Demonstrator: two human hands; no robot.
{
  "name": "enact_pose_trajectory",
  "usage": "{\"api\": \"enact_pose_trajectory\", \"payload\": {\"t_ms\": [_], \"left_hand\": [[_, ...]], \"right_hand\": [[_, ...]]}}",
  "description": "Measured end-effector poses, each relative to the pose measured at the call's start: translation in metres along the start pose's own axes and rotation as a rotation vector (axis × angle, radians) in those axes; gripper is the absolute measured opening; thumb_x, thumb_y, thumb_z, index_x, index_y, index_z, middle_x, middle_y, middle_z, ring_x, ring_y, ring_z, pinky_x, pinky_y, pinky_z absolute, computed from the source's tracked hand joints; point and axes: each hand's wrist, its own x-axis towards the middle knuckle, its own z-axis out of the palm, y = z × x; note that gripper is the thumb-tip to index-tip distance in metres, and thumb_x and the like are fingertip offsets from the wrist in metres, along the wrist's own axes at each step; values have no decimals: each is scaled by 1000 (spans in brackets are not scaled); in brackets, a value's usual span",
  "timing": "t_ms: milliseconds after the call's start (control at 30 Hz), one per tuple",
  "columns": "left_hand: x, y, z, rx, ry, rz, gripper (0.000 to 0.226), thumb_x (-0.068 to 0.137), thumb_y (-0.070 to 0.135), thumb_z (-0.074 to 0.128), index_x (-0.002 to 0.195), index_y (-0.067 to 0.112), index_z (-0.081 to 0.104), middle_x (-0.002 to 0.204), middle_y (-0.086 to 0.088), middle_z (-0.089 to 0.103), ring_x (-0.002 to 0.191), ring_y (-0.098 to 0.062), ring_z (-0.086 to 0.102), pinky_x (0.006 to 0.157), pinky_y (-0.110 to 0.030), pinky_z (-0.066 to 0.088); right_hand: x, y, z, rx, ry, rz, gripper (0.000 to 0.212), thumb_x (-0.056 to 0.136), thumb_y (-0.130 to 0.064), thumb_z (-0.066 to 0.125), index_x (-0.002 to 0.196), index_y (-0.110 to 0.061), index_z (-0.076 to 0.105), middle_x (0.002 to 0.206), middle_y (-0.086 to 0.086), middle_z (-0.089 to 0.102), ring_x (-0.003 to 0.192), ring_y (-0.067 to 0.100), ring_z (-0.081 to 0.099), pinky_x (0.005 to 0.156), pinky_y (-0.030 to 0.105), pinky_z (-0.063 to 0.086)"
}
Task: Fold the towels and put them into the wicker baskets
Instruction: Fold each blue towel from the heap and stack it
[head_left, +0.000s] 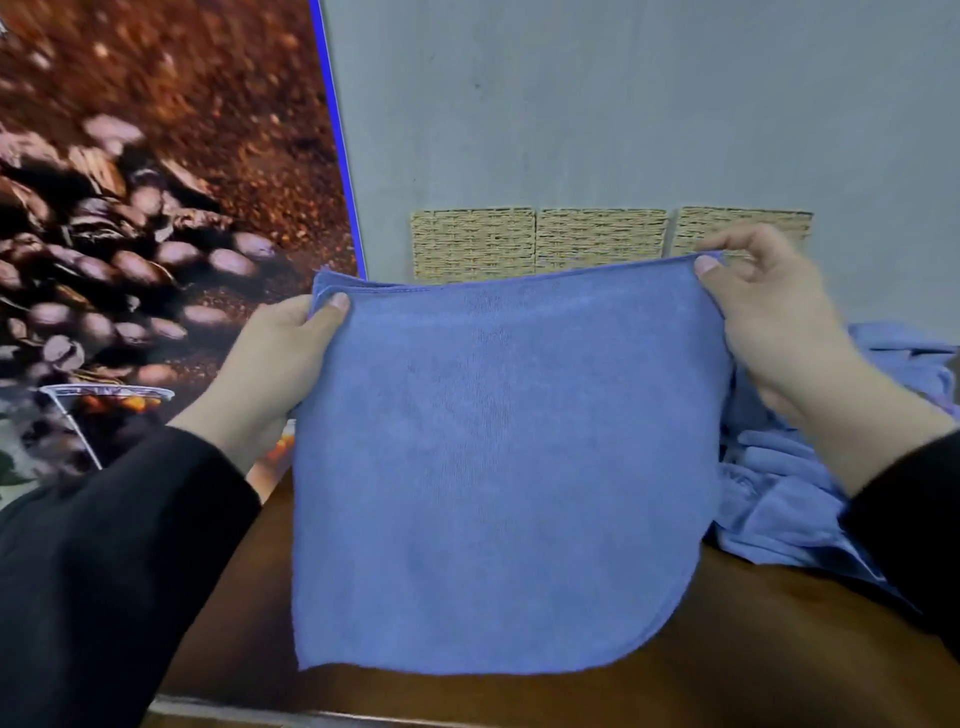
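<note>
Centrally, blue towel (498, 457) hanging flat across mid-frame above brown table (727, 649), pinched at both top corners. Upper left, coffee-bean poster (156, 208). At right edge, heap of more blue towels (779, 488) on table. Behind, top centre, three wicker baskets (597, 241) in a row against grey wall. Left hand (280, 358) gripping left corner; right hand (769, 317) gripping right corner, thumbs in front.

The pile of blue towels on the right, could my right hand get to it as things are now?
Probably yes, once freed: the right hand pinches the held towel at its top corner, directly above the pile, with nothing between them.
</note>
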Motion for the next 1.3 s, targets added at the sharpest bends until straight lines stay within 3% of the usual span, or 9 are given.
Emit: {"api": "enact_pose_trajectory", "payload": {"t_ms": [167,300,400,567,700,900,1067,1200,1300], "left_hand": [[21,-59,32,792,-153,36,61,95,31,66,149,17,42,126,-15,59,114,-37,59,97,-43,47],[-43,-69,89,640,-360,215,39,99,26,60,137,21,56,121,-3,61,111,-22,61,97,-34,46],[-89,-70,134,579,-570,314,36,104,27,52,138,21,58,136,2,58,126,-16,53,106,-28,38],[-105,-93,161,754,-610,339,47,107,43,35,152,31,41,163,10,30,150,-7,22,123,-32,11],[-105,-100,161,723,-615,324,48,106,45,37,151,30,43,163,12,28,151,-3,18,125,-32,8],[-105,-101,160,684,-612,293,48,104,46,44,149,30,46,162,13,30,150,-1,19,125,-29,6],[-106,-99,160,692,-618,291,49,104,47,44,150,29,46,162,13,29,150,-1,19,125,-29,6],[-106,-98,159,702,-627,282,50,104,48,44,150,30,45,162,13,28,150,-1,18,125,-30,6],[-106,-97,160,700,-631,275,49,104,47,44,149,29,45,162,12,29,151,-3,19,126,-30,7]], "right_hand": [[0,71,32,-445,-290,136,34,98,-30,66,129,-19,57,106,3,60,79,21,59,71,33,46],[-61,93,28,-496,-435,80,12,98,-37,63,95,-25,64,78,-9,62,65,8,55,61,26,43],[-110,96,17,-459,-533,4,26,97,-37,62,74,-24,59,60,-12,53,55,6,47,54,19,33],[-145,102,-9,-323,-646,32,17,89,-46,62,89,-30,68,94,-10,66,92,9,63,79,14,43],[-153,109,-20,-316,-734,1,21,88,-35,74,107,-34,66,114,-12,64,112,11,60,95,16,42],[-155,108,-21,-424,-686,-26,15,87,-30,78,85,-31,64,96,-12,58,99,12,58,88,17,42],[-152,104,-19,-500,-700,12,18,89,-32,76,101,-33,63,100,-16,57,102,2,55,85,10,39],[-150,99,-13,-587,-667,2,11,91,-28,72,84,-24,65,89,-11,55,87,6,55,80,25,44],[-150,86,-14,-473,-460,65,15,85,-19,70,77,-23,58,74,-3,59,73,14,57,72,36,47]]}}
